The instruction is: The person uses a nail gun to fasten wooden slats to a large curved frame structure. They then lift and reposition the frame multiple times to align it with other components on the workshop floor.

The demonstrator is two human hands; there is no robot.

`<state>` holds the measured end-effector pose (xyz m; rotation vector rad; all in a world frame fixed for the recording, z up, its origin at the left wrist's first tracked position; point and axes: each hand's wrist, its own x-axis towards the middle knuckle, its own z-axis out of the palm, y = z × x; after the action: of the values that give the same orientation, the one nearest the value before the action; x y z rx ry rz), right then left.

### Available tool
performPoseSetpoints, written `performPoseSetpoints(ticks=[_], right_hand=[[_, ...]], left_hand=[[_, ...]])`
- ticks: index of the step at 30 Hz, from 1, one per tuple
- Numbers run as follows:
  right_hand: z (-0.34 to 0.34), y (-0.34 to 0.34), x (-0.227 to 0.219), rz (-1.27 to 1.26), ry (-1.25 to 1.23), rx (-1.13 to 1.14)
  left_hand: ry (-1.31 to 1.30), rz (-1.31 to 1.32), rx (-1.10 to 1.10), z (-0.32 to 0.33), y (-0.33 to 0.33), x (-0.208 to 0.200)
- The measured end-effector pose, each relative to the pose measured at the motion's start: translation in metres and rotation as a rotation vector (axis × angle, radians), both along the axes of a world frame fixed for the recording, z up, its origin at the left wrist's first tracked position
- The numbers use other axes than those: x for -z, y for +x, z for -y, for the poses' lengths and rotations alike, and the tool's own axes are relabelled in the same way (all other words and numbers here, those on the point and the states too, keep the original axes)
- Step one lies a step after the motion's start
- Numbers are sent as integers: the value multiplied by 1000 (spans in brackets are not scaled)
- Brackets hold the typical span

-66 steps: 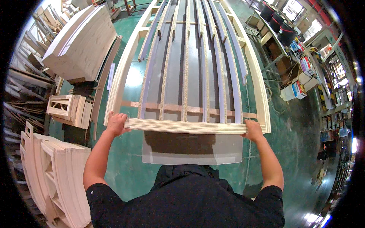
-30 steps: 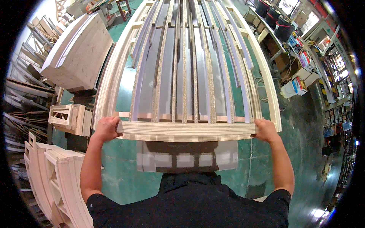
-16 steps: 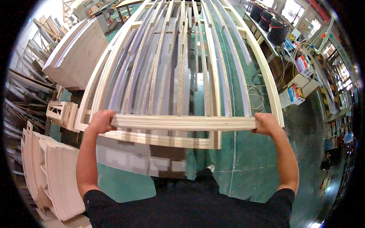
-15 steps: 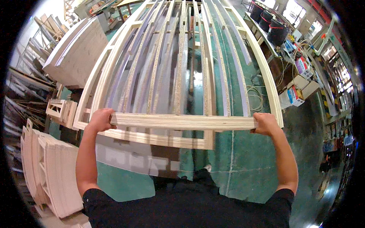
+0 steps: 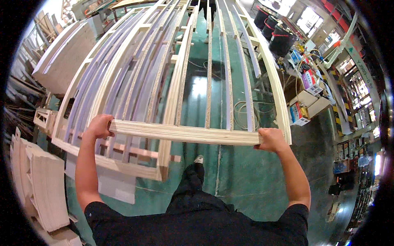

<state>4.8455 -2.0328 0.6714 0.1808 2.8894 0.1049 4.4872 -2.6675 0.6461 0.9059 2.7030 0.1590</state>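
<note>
My left hand [image 5: 99,126] and my right hand [image 5: 271,140] are closed around the near end rail of a long wooden frame [image 5: 184,132], one toward each end. Slats run lengthwise from this rail to the far end, with the floor visible between them. Lower and to the left lies a second slatted wooden frame [image 5: 119,166], its near corner sticking out under the held one. The left part of the held frame overlaps it from above. Another person [image 5: 202,9], only partly visible, stands at the far end; whether that person holds the frame cannot be made out.
Left of me stand a stack of pale wooden pieces [image 5: 45,184] and a big block of boards [image 5: 67,61]. A white sheet [image 5: 119,190] lies below the lower frame. To the right are black buckets [image 5: 282,42], boxes [image 5: 308,102] and a coiled hose [image 5: 246,115] on the green floor.
The held frame has shifted right relative to the lower frame, both my hands moving with it. More of the lower frame and of the floor between the slats now shows.
</note>
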Motion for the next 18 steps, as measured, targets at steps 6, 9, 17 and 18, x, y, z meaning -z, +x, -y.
performPoseSetpoints(ticks=[6,9,17,18], right_hand=[[-83,-24,-2,-46,-5,16],[-118,-43,-5,-21,-7,49],[-226,-133,-9,-291,-81,-32],[-236,-148,-13,-323,-78,-45]], left_hand=[[49,-96,129,-81,-32,14],[7,-83,100,-136,-48,1],[7,-69,111,-239,-149,-34],[-3,-88,112,-250,-166,-39]])
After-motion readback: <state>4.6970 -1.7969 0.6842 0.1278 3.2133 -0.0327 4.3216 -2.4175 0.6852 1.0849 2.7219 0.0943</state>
